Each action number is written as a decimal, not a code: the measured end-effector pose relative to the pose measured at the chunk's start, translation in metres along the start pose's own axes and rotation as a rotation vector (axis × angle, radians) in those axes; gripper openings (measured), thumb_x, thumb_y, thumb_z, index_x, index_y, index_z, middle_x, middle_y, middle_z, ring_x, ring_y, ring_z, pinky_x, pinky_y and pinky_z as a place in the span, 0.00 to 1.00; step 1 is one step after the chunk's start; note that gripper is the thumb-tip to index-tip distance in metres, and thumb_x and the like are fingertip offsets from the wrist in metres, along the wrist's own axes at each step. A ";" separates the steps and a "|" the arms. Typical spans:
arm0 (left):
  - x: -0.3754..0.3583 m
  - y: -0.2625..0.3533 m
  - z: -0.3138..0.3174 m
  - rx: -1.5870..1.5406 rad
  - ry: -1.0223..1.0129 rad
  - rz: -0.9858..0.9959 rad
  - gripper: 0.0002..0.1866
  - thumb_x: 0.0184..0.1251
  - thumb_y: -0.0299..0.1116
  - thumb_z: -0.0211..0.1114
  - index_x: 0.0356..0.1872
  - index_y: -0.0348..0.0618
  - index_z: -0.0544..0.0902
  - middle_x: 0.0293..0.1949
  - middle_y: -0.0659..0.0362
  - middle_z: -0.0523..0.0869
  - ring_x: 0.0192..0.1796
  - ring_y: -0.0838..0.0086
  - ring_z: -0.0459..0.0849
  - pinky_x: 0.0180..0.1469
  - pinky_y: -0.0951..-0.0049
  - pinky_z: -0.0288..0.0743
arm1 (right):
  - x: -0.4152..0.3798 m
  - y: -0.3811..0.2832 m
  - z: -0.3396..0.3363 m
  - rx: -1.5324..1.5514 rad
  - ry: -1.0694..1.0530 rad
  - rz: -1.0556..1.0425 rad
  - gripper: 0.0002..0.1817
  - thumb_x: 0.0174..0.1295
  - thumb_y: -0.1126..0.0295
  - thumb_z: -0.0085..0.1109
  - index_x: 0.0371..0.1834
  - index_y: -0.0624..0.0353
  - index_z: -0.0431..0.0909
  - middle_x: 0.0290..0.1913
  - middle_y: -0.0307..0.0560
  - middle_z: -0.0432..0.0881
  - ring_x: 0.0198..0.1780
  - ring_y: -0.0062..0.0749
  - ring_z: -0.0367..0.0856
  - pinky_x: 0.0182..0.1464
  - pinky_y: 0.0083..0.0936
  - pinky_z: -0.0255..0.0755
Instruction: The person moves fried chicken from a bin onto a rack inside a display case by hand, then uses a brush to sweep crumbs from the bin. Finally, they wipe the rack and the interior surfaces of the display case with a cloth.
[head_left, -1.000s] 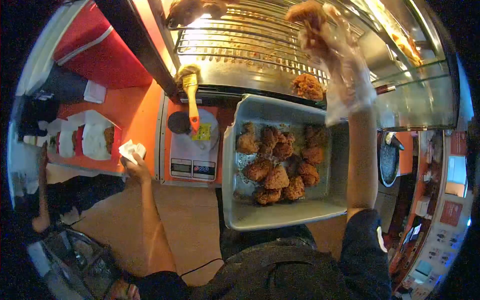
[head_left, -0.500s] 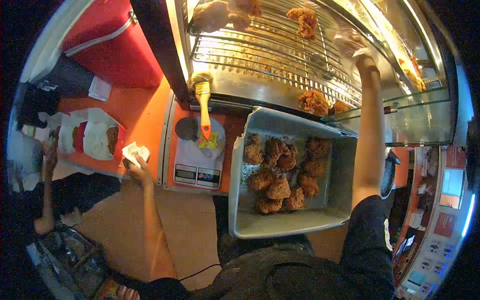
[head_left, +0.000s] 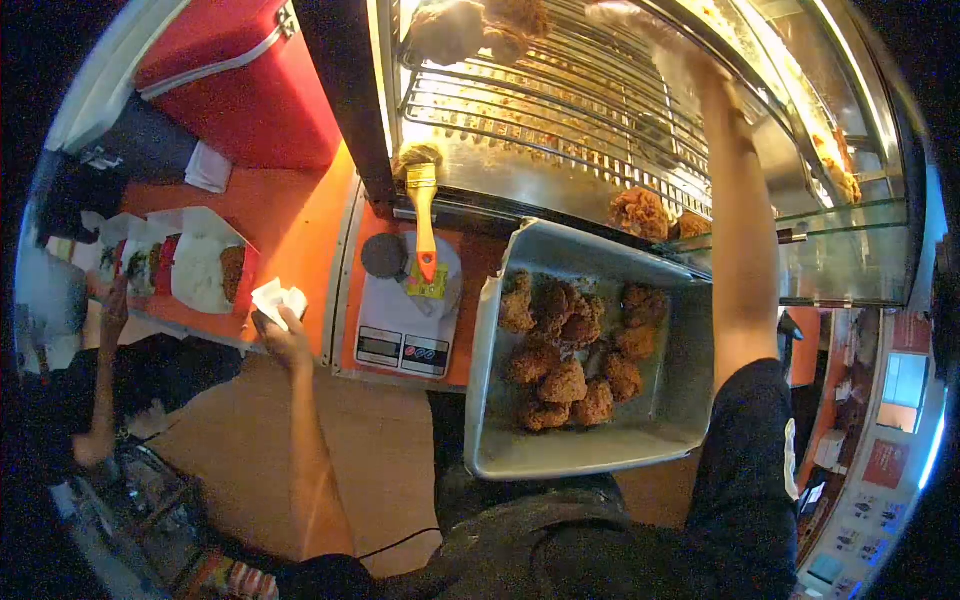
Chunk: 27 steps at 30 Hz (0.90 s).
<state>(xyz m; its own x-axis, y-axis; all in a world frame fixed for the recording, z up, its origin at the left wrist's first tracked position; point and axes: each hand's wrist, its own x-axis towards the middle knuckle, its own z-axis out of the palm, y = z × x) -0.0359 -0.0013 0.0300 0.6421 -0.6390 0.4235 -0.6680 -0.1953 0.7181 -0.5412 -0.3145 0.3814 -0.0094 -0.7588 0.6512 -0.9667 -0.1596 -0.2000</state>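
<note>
My left hand (head_left: 287,342) is closed around a crumpled white tissue (head_left: 278,300), held out over the edge of the orange counter. My right arm reaches deep into the lit display warmer, and my right hand (head_left: 650,35) is a blur over the far end of its wire rack (head_left: 560,110); I cannot tell what its fingers hold. Fried chicken pieces (head_left: 447,32) lie on the rack at the upper left, and another fried chicken piece (head_left: 640,213) sits at the near edge. Below my right forearm, a grey metal tray (head_left: 590,460) holds several browned fried chicken pieces (head_left: 560,380).
A brush (head_left: 423,215) with a yellow-orange handle leans from the warmer's edge over a kitchen scale (head_left: 402,345). Glass panes (head_left: 850,240) edge the warmer at right. At left, a co-worker's hand (head_left: 115,300) is near open food boxes (head_left: 205,265); a red insulated box (head_left: 250,100) stands behind.
My right hand has swept left and farther in across the rack, over where a chicken piece lay in view. My left hand still holds the tissue. The whole view has shifted slightly.
</note>
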 end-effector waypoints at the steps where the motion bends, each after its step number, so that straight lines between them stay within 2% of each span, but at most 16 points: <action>1: -0.002 -0.006 0.001 0.004 0.000 0.010 0.19 0.64 0.38 0.53 0.44 0.28 0.75 0.42 0.39 0.78 0.46 0.46 0.77 0.46 0.55 0.71 | 0.007 -0.013 0.012 -0.017 -0.029 -0.022 0.17 0.57 0.61 0.60 0.46 0.55 0.77 0.37 0.40 0.81 0.37 0.30 0.78 0.40 0.27 0.71; 3: -0.002 -0.014 0.004 0.009 0.006 0.029 0.19 0.64 0.38 0.53 0.44 0.29 0.76 0.42 0.39 0.79 0.45 0.46 0.78 0.45 0.55 0.72 | 0.013 -0.026 0.026 -0.052 -0.064 -0.018 0.16 0.57 0.61 0.60 0.46 0.55 0.77 0.37 0.40 0.81 0.37 0.30 0.78 0.40 0.27 0.71; 6: -0.004 -0.015 0.004 -0.044 -0.019 -0.053 0.19 0.65 0.39 0.53 0.44 0.29 0.76 0.41 0.40 0.81 0.44 0.46 0.80 0.45 0.54 0.72 | 0.019 -0.032 0.033 -0.080 -0.083 0.003 0.16 0.57 0.62 0.60 0.46 0.55 0.77 0.37 0.40 0.82 0.38 0.30 0.78 0.40 0.28 0.71; 9: 0.003 0.030 -0.010 0.133 -0.024 -0.007 0.20 0.66 0.40 0.52 0.45 0.30 0.77 0.40 0.41 0.83 0.42 0.47 0.81 0.44 0.55 0.73 | 0.020 -0.027 0.034 -0.099 -0.088 0.012 0.16 0.56 0.62 0.60 0.46 0.55 0.77 0.36 0.40 0.82 0.38 0.31 0.78 0.40 0.28 0.71; 12: 0.001 0.027 -0.007 0.065 0.010 -0.025 0.20 0.66 0.41 0.53 0.45 0.29 0.77 0.40 0.41 0.83 0.42 0.48 0.81 0.44 0.56 0.73 | 0.021 -0.023 0.031 -0.111 -0.084 0.013 0.15 0.56 0.63 0.60 0.46 0.54 0.77 0.36 0.40 0.82 0.38 0.31 0.78 0.41 0.29 0.71; 15: 0.004 0.030 -0.006 0.024 0.039 0.070 0.21 0.66 0.41 0.53 0.45 0.29 0.77 0.41 0.41 0.83 0.43 0.49 0.81 0.44 0.57 0.73 | 0.019 -0.018 0.028 -0.118 -0.079 0.013 0.15 0.56 0.63 0.60 0.46 0.54 0.77 0.36 0.40 0.82 0.38 0.32 0.78 0.41 0.29 0.71; 18: -0.003 -0.007 0.004 -0.024 0.016 -0.025 0.20 0.66 0.40 0.54 0.44 0.28 0.77 0.41 0.41 0.82 0.43 0.48 0.81 0.44 0.56 0.73 | 0.014 -0.014 0.024 -0.116 -0.076 0.004 0.15 0.56 0.64 0.60 0.46 0.54 0.78 0.36 0.40 0.82 0.38 0.32 0.78 0.41 0.29 0.71; 21: -0.003 -0.015 0.002 0.027 -0.026 -0.029 0.19 0.66 0.38 0.54 0.44 0.28 0.77 0.41 0.42 0.81 0.43 0.47 0.80 0.44 0.56 0.73 | 0.010 -0.013 0.020 -0.111 -0.072 -0.010 0.14 0.56 0.65 0.60 0.46 0.53 0.78 0.36 0.40 0.82 0.38 0.33 0.78 0.41 0.30 0.71; 22: 0.000 -0.017 0.005 0.016 0.035 0.054 0.18 0.65 0.37 0.54 0.43 0.29 0.76 0.41 0.42 0.80 0.42 0.47 0.79 0.43 0.56 0.72 | 0.007 -0.014 0.018 -0.103 -0.070 -0.017 0.14 0.56 0.65 0.60 0.46 0.53 0.78 0.36 0.40 0.82 0.38 0.33 0.78 0.42 0.30 0.71; 25: -0.001 -0.019 0.007 -0.104 0.020 -0.005 0.18 0.66 0.38 0.54 0.44 0.29 0.75 0.41 0.41 0.79 0.42 0.48 0.79 0.43 0.56 0.72 | -0.012 -0.016 0.006 -0.060 -0.057 -0.047 0.14 0.56 0.65 0.60 0.46 0.53 0.78 0.36 0.40 0.82 0.38 0.33 0.78 0.42 0.31 0.71; 27: -0.001 -0.052 0.012 -0.048 0.010 -0.006 0.18 0.66 0.38 0.55 0.43 0.29 0.75 0.42 0.41 0.79 0.43 0.48 0.79 0.43 0.56 0.72 | -0.033 -0.016 -0.011 -0.012 -0.039 -0.080 0.14 0.56 0.66 0.60 0.46 0.53 0.78 0.35 0.40 0.82 0.38 0.34 0.78 0.42 0.31 0.71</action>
<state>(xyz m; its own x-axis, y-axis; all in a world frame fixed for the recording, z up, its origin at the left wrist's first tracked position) -0.0064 0.0002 -0.0142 0.6497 -0.6307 0.4244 -0.6456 -0.1632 0.7460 -0.5283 -0.2800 0.3710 0.0776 -0.7678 0.6360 -0.9669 -0.2134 -0.1397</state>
